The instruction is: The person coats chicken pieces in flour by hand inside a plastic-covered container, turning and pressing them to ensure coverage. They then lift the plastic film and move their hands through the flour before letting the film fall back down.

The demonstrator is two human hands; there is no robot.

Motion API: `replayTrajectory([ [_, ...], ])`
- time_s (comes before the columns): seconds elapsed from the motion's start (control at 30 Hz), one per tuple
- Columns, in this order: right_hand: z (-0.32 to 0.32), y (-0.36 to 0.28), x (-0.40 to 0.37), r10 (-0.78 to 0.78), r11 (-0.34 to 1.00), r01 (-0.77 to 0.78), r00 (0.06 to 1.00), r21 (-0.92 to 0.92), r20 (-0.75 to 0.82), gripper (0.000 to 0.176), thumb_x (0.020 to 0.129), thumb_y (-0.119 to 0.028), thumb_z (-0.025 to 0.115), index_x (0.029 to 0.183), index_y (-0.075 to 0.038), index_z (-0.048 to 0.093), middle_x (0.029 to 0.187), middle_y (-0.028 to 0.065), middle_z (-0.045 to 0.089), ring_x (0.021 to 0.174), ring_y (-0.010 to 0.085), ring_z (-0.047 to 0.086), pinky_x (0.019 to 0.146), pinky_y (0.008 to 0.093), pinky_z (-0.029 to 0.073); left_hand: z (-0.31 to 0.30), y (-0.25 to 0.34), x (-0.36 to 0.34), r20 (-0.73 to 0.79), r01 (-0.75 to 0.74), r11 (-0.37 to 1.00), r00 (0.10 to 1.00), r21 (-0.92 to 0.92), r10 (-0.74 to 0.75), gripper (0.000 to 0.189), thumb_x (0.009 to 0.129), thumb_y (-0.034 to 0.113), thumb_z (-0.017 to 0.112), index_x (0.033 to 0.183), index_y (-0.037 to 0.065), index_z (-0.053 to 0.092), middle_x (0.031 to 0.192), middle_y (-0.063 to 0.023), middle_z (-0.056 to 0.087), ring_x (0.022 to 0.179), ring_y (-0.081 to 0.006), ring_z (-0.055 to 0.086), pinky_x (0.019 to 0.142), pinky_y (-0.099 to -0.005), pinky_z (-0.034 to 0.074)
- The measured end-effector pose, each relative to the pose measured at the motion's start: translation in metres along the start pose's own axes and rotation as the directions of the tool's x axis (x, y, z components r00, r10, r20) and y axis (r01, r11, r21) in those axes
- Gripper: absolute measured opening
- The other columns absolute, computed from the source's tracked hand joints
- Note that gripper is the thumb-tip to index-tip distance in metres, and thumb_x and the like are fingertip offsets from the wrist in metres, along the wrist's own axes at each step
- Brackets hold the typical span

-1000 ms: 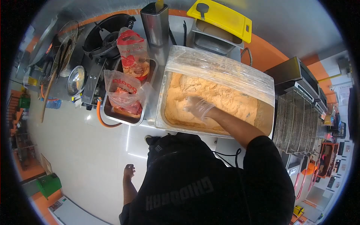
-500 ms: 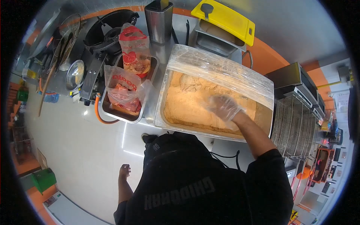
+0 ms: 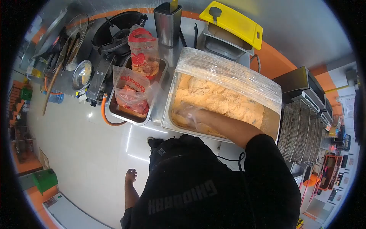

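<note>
My right hand, in a clear plastic glove, is down in the orange-tan flour-like powder at the near left corner of a large metal tub. Powder and blur hide its fingers, so their shape cannot be told. Clear plastic wrap covers the tub's far part. My left hand is bare and hangs low over the floor, away from the counter. Its fingers are curled in, with nothing visible in them.
Left of the tub, a steel tray holds two plastic bags of raw meat. Further left are a gas burner and a metal bowl. Wire baskets stand at the right. A yellow lid lies behind.
My right hand has swept left through the powder, from right of the tub's middle to its near left corner. The powder surface looks lumpier. My left hand stays low.
</note>
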State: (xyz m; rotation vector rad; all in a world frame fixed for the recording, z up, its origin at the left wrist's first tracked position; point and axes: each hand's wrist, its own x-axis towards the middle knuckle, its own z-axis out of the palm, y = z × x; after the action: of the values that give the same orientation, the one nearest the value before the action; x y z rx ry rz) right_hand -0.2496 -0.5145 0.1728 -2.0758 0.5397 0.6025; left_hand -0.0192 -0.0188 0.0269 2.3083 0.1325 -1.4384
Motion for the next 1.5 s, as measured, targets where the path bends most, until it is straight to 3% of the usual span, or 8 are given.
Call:
replayTrajectory([
  [0.07,-0.009,0.008,-0.009,-0.195,0.898,0.238,0.969,0.371,-0.150,0.044,0.081,-0.027,0.053,0.118,-0.005,0.044,0.111,0.0178,0.049,0.101,0.0316,0.048,0.078,0.0401,0.043,0.000,-0.016,0.001,0.017,0.026,1.000,1.000,-0.012,-0.026,0.032,0.083,0.032,0.050,0.108,0.011,0.047,0.088,-0.0074,0.058,0.073,-0.0197,0.057,0.055,-0.0353,0.043],
  [0.17,-0.069,-0.061,-0.065,0.369,0.695,-0.205,0.924,0.690,-0.097,0.052,0.079,-0.037,0.056,0.118,-0.005,0.044,0.116,0.0165,0.047,0.103,0.0302,0.048,0.076,0.0422,0.044,0.001,-0.024,-0.008,0.034,0.085,0.996,0.996,-0.015,-0.085,0.034,0.084,0.032,0.049,0.111,0.012,0.045,0.091,-0.0080,0.058,0.076,-0.0210,0.057,0.059,-0.0396,0.044],
  [0.5,-0.101,0.005,-0.053,-0.010,0.907,-0.304,0.677,-0.292,-0.736,0.039,0.086,-0.025,0.044,0.119,-0.005,0.045,0.111,0.0181,0.052,0.098,0.0296,0.052,0.085,0.0370,0.042,0.001,-0.014,-0.003,0.026,0.068,0.998,0.997,-0.007,-0.067,0.032,0.085,0.030,0.049,0.111,0.012,0.045,0.094,-0.0089,0.058,0.078,-0.0219,0.057,0.062,-0.0411,0.045],
  [0.57,-0.086,0.070,-0.017,-0.421,0.227,-0.680,0.577,-0.697,-0.700,0.037,0.086,-0.023,0.045,0.118,-0.005,0.046,0.112,0.0185,0.051,0.101,0.0294,0.050,0.086,0.0369,0.041,0.001,-0.009,0.002,0.034,0.042,0.999,0.999,-0.035,-0.041,0.030,0.085,0.029,0.048,0.109,0.012,0.046,0.096,-0.0095,0.058,0.081,-0.0233,0.057,0.065,-0.0421,0.044],
  [0.77,-0.102,-0.018,-0.048,0.073,0.988,-0.147,0.706,-0.045,-0.705,0.033,0.082,-0.027,0.051,0.102,-0.001,0.055,0.096,0.0146,0.056,0.087,0.0251,0.054,0.084,0.0338,0.042,-0.004,0.003,0.017,0.005,-0.054,0.997,0.999,-0.047,0.054,0.032,0.081,0.028,0.051,0.107,0.009,0.048,0.085,-0.0083,0.059,0.064,-0.0166,0.056,0.046,-0.0311,0.042],
  [1.0,-0.092,0.013,-0.028,0.120,0.993,-0.108,0.786,0.056,-0.607,0.034,0.079,-0.029,0.055,0.098,0.000,0.055,0.092,0.0140,0.056,0.083,0.0229,0.051,0.082,0.0332,0.040,-0.003,-0.001,0.014,0.010,-0.006,1.000,1.000,-0.028,0.006,0.032,0.081,0.028,0.051,0.106,0.009,0.048,0.083,-0.0076,0.059,0.065,-0.0162,0.056,0.046,-0.0299,0.041],
  [1.07,-0.073,0.091,0.009,-0.191,0.922,0.381,0.598,0.067,-0.779,0.027,0.078,-0.021,0.052,0.097,-0.001,0.055,0.091,0.0130,0.057,0.082,0.0243,0.053,0.074,0.0357,0.043,-0.004,0.003,0.004,0.006,0.023,1.000,1.000,0.001,-0.023,0.033,0.081,0.029,0.052,0.107,0.010,0.048,0.085,-0.0076,0.059,0.068,-0.0171,0.056,0.050,-0.0328,0.042],
  [1.5,-0.071,0.054,-0.060,0.032,0.974,-0.199,0.599,-0.110,-0.800,0.040,0.088,-0.031,0.041,0.115,-0.002,0.047,0.117,0.0191,0.048,0.109,0.0327,0.045,0.094,0.0400,0.034,-0.002,0.014,0.005,-0.016,0.007,1.000,1.000,0.026,-0.007,0.032,0.082,0.031,0.051,0.107,0.010,0.049,0.085,-0.0074,0.059,0.067,-0.0179,0.056,0.051,-0.0344,0.044],
])
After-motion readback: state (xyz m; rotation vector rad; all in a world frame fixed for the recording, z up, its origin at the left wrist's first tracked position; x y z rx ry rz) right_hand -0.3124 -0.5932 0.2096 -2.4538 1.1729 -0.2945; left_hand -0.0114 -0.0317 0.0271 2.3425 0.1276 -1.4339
